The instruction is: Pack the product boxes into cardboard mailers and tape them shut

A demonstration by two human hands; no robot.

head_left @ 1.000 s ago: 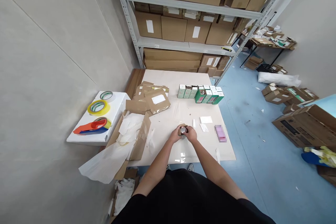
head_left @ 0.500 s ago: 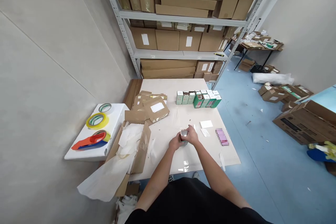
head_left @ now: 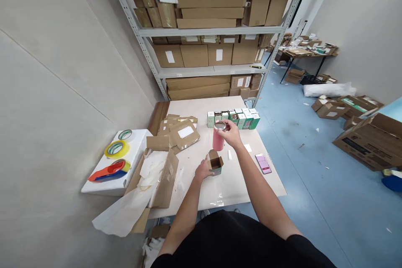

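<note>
My right hand (head_left: 231,133) grips a pink tumbler (head_left: 218,141) near its top, by the silver lid. The tumbler is upright and appears raised, just beyond a small open cardboard box (head_left: 216,171). That box stands on the table with its flaps up and a dark interior showing. Around its left side are the fingers of my left hand (head_left: 202,169). Behind the tumbler runs a row of small green and white boxes (head_left: 241,121), a few of them with open tops.
A phone (head_left: 263,164) lies at the table's right side. Left of my hands are flat brown mailers (head_left: 184,135) and an open carton (head_left: 169,180) with white paper. Tape rolls (head_left: 117,149) and an orange tape dispenser (head_left: 108,171) sit beside the wall. Shelving (head_left: 210,31) rises behind.
My right hand has lifted the tumbler up and away out of the small box, so its pink body now shows. My left hand stays at the box, and the view has shifted slightly.
</note>
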